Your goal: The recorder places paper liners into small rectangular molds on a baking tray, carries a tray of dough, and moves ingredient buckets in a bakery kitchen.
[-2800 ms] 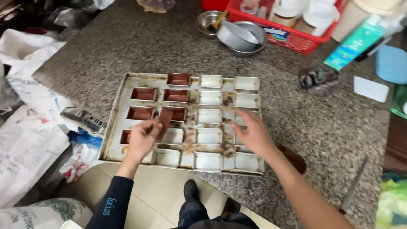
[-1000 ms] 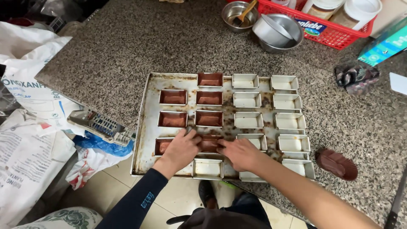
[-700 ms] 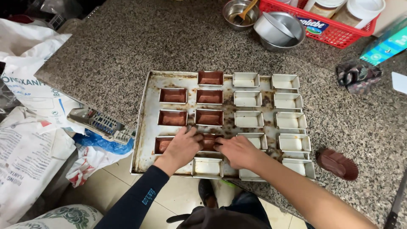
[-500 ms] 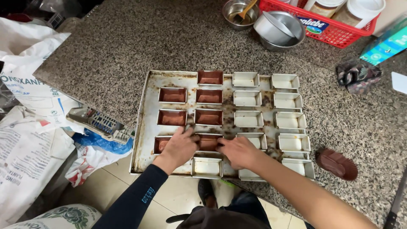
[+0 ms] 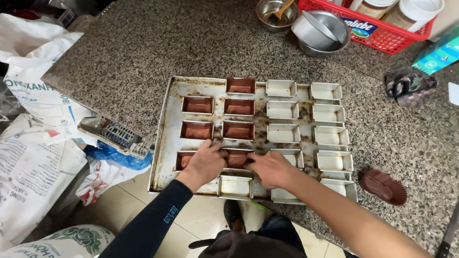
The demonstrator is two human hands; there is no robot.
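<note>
Fingers (image 5: 216,149) of both hands press a brown liner (image 5: 236,157) into a tin

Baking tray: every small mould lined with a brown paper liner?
No. On the baking tray, only the left moulds hold brown liners; the right-hand moulds are bare metal.

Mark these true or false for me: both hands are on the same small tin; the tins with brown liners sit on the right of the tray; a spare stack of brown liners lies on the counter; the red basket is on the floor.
1. Both the left hand and the right hand touch one brown-lined tin: true.
2. The brown-lined tins fill the right side of the baking tray: false, they are on its left; the right-side tins are unlined.
3. A stack of brown liners lies on the counter, right of the tray: true.
4. The red basket stands on the floor: false, it is on the counter.
</note>
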